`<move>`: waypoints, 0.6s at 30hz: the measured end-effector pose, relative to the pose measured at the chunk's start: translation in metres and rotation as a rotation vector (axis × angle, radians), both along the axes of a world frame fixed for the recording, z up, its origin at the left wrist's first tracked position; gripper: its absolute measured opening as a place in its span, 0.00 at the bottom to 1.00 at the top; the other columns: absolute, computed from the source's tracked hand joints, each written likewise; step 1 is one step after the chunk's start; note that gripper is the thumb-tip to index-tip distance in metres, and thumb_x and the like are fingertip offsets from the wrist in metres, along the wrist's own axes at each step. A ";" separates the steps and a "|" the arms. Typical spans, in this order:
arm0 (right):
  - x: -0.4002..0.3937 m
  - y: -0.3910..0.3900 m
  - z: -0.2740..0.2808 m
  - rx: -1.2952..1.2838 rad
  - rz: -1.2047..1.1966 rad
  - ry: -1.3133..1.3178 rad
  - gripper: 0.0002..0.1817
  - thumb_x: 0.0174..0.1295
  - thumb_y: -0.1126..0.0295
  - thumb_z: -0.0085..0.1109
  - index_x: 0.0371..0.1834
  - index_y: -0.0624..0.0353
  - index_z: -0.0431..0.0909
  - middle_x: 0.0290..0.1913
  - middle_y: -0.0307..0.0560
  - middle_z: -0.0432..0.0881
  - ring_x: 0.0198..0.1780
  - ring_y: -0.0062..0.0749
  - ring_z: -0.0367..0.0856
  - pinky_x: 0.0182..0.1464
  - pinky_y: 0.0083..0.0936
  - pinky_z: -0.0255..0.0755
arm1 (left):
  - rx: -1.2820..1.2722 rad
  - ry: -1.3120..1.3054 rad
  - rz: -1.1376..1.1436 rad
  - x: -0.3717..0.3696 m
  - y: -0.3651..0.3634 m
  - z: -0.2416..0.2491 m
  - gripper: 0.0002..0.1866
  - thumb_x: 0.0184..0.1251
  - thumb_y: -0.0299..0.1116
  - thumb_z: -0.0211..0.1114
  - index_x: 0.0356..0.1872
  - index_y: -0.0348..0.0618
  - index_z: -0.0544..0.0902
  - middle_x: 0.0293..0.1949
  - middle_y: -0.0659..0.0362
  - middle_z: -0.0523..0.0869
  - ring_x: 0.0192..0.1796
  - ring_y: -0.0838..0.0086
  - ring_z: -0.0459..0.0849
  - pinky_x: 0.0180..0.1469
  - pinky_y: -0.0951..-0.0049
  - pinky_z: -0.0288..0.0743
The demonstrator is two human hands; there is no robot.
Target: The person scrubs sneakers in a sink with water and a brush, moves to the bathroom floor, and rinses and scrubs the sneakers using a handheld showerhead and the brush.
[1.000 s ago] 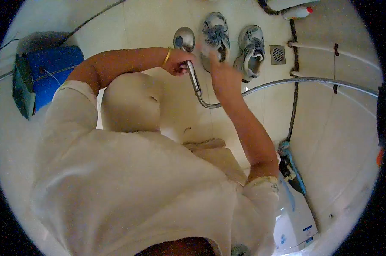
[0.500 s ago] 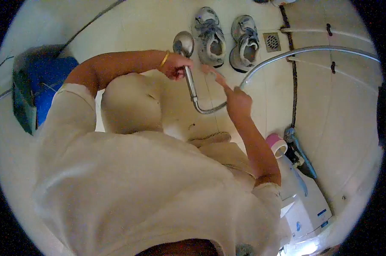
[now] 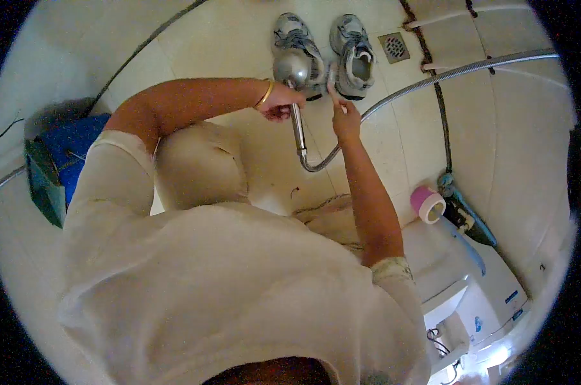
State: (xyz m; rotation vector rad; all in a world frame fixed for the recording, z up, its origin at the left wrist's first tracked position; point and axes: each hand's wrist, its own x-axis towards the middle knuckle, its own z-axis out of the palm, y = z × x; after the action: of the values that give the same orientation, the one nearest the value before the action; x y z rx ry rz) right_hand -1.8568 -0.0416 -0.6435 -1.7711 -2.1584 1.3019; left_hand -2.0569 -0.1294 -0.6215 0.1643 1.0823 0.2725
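Observation:
My left hand (image 3: 281,103), with a yellow bangle at the wrist, is closed round the metal handle of a shower head (image 3: 292,68). The round head overlaps the left of two grey-and-white sneakers (image 3: 294,32) in this view. From the handle's lower end the metal hose (image 3: 312,168) bends round and passes by my right hand. My right hand (image 3: 347,119) is close to the heel of the right sneaker (image 3: 355,58), fingers curled and the index finger stretched forward. A pale, thin thing shows at its fingertips; I cannot tell what it is.
The hose runs on to the tiled wall at right. A square floor drain (image 3: 394,48) lies beside the sneakers. A pink-and-white cup-like container (image 3: 427,204) and a white appliance (image 3: 476,301) stand at lower right. A blue and green container (image 3: 59,160) is at left.
The shower head has come over the left sneaker in view. My right hand has moved up and left toward the sneakers, its fingers now pointing forward.

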 end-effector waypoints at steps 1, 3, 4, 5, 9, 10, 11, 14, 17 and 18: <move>-0.007 0.008 -0.007 0.083 0.049 0.034 0.17 0.55 0.61 0.49 0.37 0.66 0.73 0.32 0.58 0.77 0.35 0.45 0.76 0.37 0.30 0.68 | -0.020 0.002 -0.002 0.000 -0.003 0.007 0.15 0.53 0.48 0.51 0.15 0.51 0.68 0.12 0.66 0.66 0.16 0.77 0.69 0.18 0.75 0.61; -0.016 0.010 0.003 0.141 0.097 0.055 0.17 0.55 0.62 0.49 0.37 0.66 0.73 0.34 0.59 0.77 0.36 0.48 0.76 0.38 0.31 0.68 | -0.056 0.021 -0.033 -0.004 -0.004 0.011 0.17 0.48 0.46 0.53 0.09 0.51 0.64 0.10 0.66 0.63 0.15 0.77 0.66 0.20 0.77 0.60; -0.010 -0.002 0.019 0.091 0.101 0.012 0.17 0.55 0.62 0.49 0.38 0.66 0.73 0.34 0.59 0.77 0.37 0.48 0.76 0.39 0.31 0.68 | -0.045 -0.002 -0.022 -0.004 -0.006 0.006 0.16 0.48 0.46 0.53 0.09 0.51 0.64 0.10 0.66 0.63 0.15 0.77 0.66 0.20 0.77 0.60; 0.000 -0.017 0.036 0.043 0.109 -0.031 0.16 0.55 0.62 0.49 0.38 0.66 0.73 0.35 0.59 0.77 0.37 0.48 0.76 0.39 0.32 0.68 | -0.031 -0.026 -0.009 -0.005 -0.010 -0.001 0.16 0.48 0.46 0.53 0.09 0.51 0.64 0.10 0.66 0.63 0.15 0.77 0.67 0.20 0.77 0.60; 0.038 -0.027 0.065 -0.184 0.116 0.054 0.16 0.55 0.62 0.49 0.38 0.65 0.73 0.35 0.59 0.76 0.37 0.50 0.75 0.39 0.34 0.68 | 0.010 -0.015 -0.038 0.003 -0.003 0.015 0.16 0.51 0.48 0.52 0.13 0.50 0.66 0.12 0.65 0.66 0.16 0.77 0.66 0.19 0.76 0.60; 0.030 -0.020 0.057 -0.082 0.185 0.058 0.16 0.55 0.62 0.48 0.39 0.65 0.73 0.35 0.59 0.76 0.37 0.51 0.75 0.39 0.35 0.68 | 0.009 -0.007 0.003 0.003 -0.004 0.020 0.16 0.51 0.48 0.52 0.12 0.50 0.66 0.12 0.65 0.66 0.16 0.78 0.66 0.19 0.76 0.60; 0.015 -0.004 0.046 0.017 0.254 0.063 0.16 0.55 0.63 0.48 0.39 0.64 0.73 0.35 0.60 0.76 0.37 0.51 0.75 0.38 0.35 0.68 | 0.006 0.000 0.045 0.004 -0.004 0.025 0.17 0.51 0.47 0.52 0.12 0.50 0.65 0.12 0.65 0.66 0.16 0.78 0.66 0.19 0.77 0.60; -0.004 -0.001 0.033 0.198 0.310 0.125 0.16 0.54 0.61 0.49 0.40 0.62 0.73 0.31 0.57 0.77 0.32 0.45 0.76 0.34 0.32 0.69 | -0.007 0.083 0.156 0.012 -0.011 0.042 0.18 0.52 0.47 0.53 0.11 0.51 0.64 0.11 0.65 0.65 0.16 0.79 0.66 0.19 0.77 0.60; 0.028 -0.036 0.040 0.143 0.259 0.100 0.16 0.54 0.61 0.50 0.40 0.62 0.74 0.30 0.56 0.77 0.31 0.42 0.76 0.33 0.30 0.69 | -0.012 0.101 0.235 0.018 -0.033 0.045 0.19 0.52 0.48 0.53 0.10 0.51 0.64 0.11 0.66 0.64 0.16 0.79 0.66 0.19 0.78 0.59; 0.038 -0.038 0.045 0.109 0.242 0.074 0.16 0.54 0.62 0.50 0.40 0.62 0.74 0.31 0.56 0.77 0.31 0.42 0.77 0.34 0.30 0.69 | 0.001 0.091 0.263 0.016 -0.032 0.044 0.19 0.53 0.48 0.53 0.09 0.52 0.64 0.10 0.66 0.63 0.17 0.79 0.66 0.19 0.78 0.59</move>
State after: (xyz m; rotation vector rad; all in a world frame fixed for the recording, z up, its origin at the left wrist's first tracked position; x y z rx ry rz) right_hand -1.8190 -0.0797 -0.5989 -1.4353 -2.4103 1.2449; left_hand -2.0408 -0.1610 -0.5779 0.0354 1.1954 0.5054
